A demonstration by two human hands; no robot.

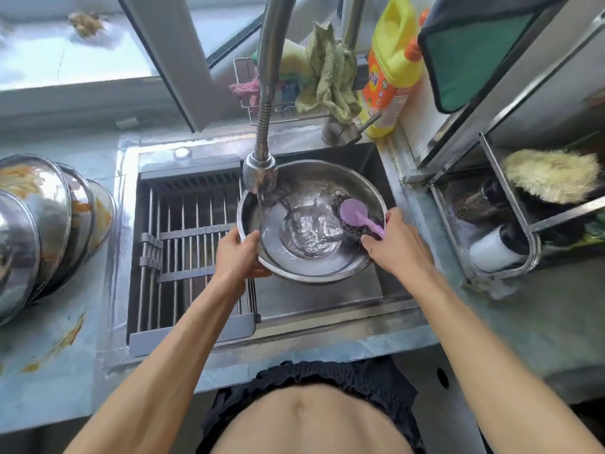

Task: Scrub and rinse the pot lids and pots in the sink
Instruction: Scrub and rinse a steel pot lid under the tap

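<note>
Under the running faucet [262,132], the left hand [240,253] clamps the steel pot's [311,270] near-left rim over the sink [327,299]; the right hand [394,244] grips a purple scrubber [353,213] inside. Wet metal could slip and clatter down, splashing the tabletop [523,309].

Occlusions and cut-offs at the sink

The faucet head [260,173] is covering the far-left rim of the steel pot [311,263]; the right hand [397,244] is hiding the end of the purple scrubber [355,213] handle. The stacked lids [39,224] are running off the left edge. The detergent bottle [391,67] label is reading too blurred to decipher.
</note>
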